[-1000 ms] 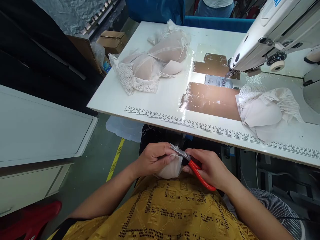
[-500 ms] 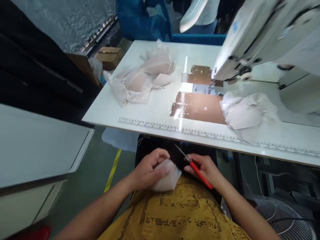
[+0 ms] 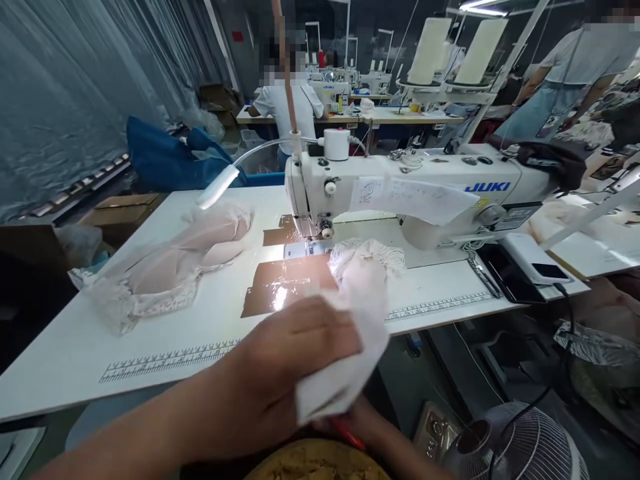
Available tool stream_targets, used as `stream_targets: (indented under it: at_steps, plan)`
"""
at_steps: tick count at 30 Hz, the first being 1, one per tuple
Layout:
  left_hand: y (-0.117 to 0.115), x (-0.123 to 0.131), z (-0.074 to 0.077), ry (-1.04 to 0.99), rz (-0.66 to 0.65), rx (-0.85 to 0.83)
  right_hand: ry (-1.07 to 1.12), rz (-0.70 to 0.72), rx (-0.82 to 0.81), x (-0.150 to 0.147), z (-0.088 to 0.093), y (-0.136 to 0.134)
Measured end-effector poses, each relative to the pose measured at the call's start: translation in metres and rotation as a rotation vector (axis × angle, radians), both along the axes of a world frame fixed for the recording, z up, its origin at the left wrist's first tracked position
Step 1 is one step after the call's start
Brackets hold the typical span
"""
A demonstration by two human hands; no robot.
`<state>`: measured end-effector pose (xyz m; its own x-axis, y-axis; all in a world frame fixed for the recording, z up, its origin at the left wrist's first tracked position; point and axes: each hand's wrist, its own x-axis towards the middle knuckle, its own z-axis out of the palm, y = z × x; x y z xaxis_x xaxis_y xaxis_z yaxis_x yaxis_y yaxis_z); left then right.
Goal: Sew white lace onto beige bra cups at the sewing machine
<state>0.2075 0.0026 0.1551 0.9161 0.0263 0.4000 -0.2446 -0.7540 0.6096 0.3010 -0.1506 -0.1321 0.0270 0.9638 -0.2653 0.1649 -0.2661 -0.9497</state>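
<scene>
My left hand (image 3: 300,353) is raised in front of the table edge, its fingers closed on a piece of thin white fabric (image 3: 345,380) that hangs down past the fingertips. Below and partly behind it, my right hand (image 3: 373,427) grips red-handled scissors (image 3: 347,433); only part of the red handle shows and the blades are hidden. Just beyond the fabric, a pale bra cup with ruffled edging (image 3: 367,260) lies by the sewing machine (image 3: 380,187). A beige lace bra (image 3: 170,263) is spread over the left side of the table.
The white sewing table (image 3: 210,327) carries a printed ruler (image 3: 165,360) along its front edge. A phone (image 3: 515,273) and tweezers (image 3: 483,277) lie at the right. A fan (image 3: 520,440) stands below on the right. Co-workers (image 3: 290,110) are at other stations behind.
My head view has lifted from lap to machine. My left hand has risen from my lap with the fabric, and my right hand with the scissors is now largely hidden behind it.
</scene>
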Motion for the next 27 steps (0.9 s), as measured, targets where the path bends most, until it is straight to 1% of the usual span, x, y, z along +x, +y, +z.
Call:
stream_targets:
  at_steps: [1,2,3,4,5,7,9,10,11,13,15,19,22,25,27]
  plan:
    - [0.002,0.022,0.003,-0.136,-0.030,0.092,0.012,0.013,-0.005,0.002,0.001,0.000]
    - [0.005,0.044,0.001,-0.214,-0.031,0.195,0.027,0.021,-0.018,0.003,0.002,0.000]
    - [0.009,0.066,-0.007,-0.248,-0.015,0.274,0.042,0.025,-0.030,0.005,0.004,0.000]
    - [0.014,0.086,-0.018,-0.275,0.017,0.341,0.055,0.026,-0.039,0.007,0.006,0.000]
    - [0.020,0.104,-0.033,-0.235,0.046,0.402,0.065,0.024,-0.042,0.009,0.007,0.000]
    - [0.030,0.130,-0.066,0.024,0.120,0.467,0.074,0.020,-0.035,0.012,0.009,0.000]
    - [0.035,0.142,-0.093,0.261,0.140,0.430,0.086,0.026,-0.026,0.014,0.009,0.000]
    - [0.036,0.143,-0.102,0.342,0.145,0.394,0.096,0.028,-0.026,0.015,0.007,0.000]
    - [0.035,0.142,-0.108,0.398,0.147,0.353,0.105,0.031,-0.028,0.016,0.006,-0.001]
    - [0.030,0.140,-0.112,0.460,0.157,0.293,0.120,0.043,-0.029,0.018,0.004,0.000]
    - [0.026,0.140,-0.111,0.482,0.189,0.292,0.117,0.057,-0.030,0.020,0.003,0.002]
    - [0.025,0.149,-0.114,0.362,0.329,0.358,0.059,0.083,-0.027,0.018,0.005,0.004]
    - [0.027,0.149,-0.115,0.280,0.401,0.326,0.035,0.092,-0.002,0.012,0.003,0.001]
    - [0.026,0.135,-0.112,0.180,0.370,0.318,-0.018,0.110,-0.013,0.006,-0.006,-0.003]
    - [0.025,0.115,-0.109,0.065,0.334,0.336,-0.067,0.096,-0.063,0.005,-0.012,-0.003]
